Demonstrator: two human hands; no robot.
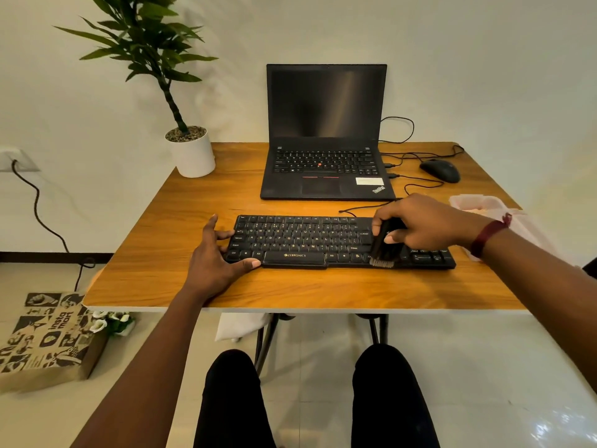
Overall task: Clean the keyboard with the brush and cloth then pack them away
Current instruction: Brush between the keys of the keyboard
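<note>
1. Black Zebronics keyboard (339, 242) lies on the wooden table (290, 289), long axis left-right.
2. Right hand (423, 221) sits over the keyboard's right part, fingers curled tight round a dark brush (384, 250); the brush lies across the keyboard's short axis, pale bristle tips at its near edge, just right of the main key block.
3. Key relation: nearly all the keys lie left of the brush, so my guess is the next sweep runs leftward along the rows.
4. Left hand (219, 257) is spread and holds nothing; thumb lies along the keyboard's near edge, fingers against its left end, bracing it.
5. Hidden: the brush handle is mostly inside the fist, and the keys under the right hand are covered; dust is not visible.
6. Pale pink item (478, 203) beyond the keyboard's right end is blurred and partly behind the wrist; cannot tell whether it is cloth or pouch.
</note>
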